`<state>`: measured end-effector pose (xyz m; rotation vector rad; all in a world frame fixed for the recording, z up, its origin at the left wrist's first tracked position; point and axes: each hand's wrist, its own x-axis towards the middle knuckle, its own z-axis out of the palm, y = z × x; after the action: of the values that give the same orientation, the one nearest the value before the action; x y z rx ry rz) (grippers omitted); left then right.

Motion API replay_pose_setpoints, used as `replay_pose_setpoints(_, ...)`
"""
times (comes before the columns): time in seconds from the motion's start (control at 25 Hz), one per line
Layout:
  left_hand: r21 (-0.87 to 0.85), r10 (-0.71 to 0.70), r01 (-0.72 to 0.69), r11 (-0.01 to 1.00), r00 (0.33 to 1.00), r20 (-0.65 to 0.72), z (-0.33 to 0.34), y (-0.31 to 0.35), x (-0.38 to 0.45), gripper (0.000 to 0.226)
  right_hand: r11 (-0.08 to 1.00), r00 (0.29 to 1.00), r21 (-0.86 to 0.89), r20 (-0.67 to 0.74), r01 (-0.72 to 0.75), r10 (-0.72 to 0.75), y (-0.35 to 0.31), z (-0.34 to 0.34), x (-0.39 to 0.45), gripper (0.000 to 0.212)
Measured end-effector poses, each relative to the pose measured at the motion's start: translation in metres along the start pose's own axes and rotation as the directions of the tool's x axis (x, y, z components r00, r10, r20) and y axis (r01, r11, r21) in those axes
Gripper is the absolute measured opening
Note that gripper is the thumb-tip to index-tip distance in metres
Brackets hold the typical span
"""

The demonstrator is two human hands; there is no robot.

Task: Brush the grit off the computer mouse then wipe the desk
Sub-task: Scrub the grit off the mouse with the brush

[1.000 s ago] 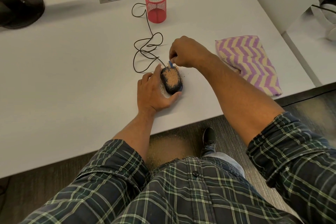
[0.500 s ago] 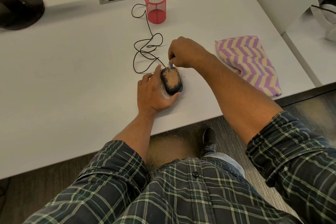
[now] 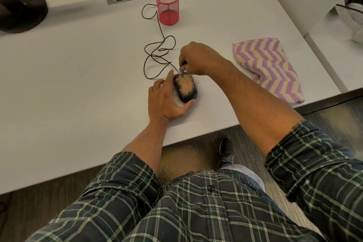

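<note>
A white surface (image 3: 68, 84) is being viewed from above, with both hands reaching onto it from plaid sleeves rolled to the elbows. Beyond the left hand, at the far left edge, a dark monitor base (image 3: 21, 13) is being carried by the surface. To the right of the right hand, well apart from it, a folded cloth (image 3: 271, 68) with purple and cream zigzag stripes is lying near the surface's edge. Beyond both hands, a red mesh pen cup (image 3: 168, 5) is standing upright, in front of a grey cable slot. A thin dark cable (image 3: 157, 55) is looping between the cup and the hands.

The left hand (image 3: 167, 100) is being laid flat beside the computer mouse (image 3: 185, 88), its fingers relaxed along the mouse's left side and its thumb curling under the near end, so the mouse is being steadied. The mouse, dark and covered in tan grit, is lying between the two hands. The right hand (image 3: 198, 58) is being held closed just beyond the mouse's far end, gripping a small blue brush (image 3: 181, 70) whose tip is touching the mouse. A few loose grains (image 3: 197, 82) are lying scattered just right of the mouse.
</note>
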<state>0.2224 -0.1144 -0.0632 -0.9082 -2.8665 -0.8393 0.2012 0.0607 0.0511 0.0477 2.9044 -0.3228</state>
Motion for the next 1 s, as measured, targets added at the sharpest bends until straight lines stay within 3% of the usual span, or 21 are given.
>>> replay_pose_setpoints(1.0,0.01,-0.002,0.002,1.0,1.0,0.007,-0.001,0.002,0.001,0.114,0.986,0.994,0.128,-0.018,-0.104,0.107,0.025,0.007,-0.007,0.014)
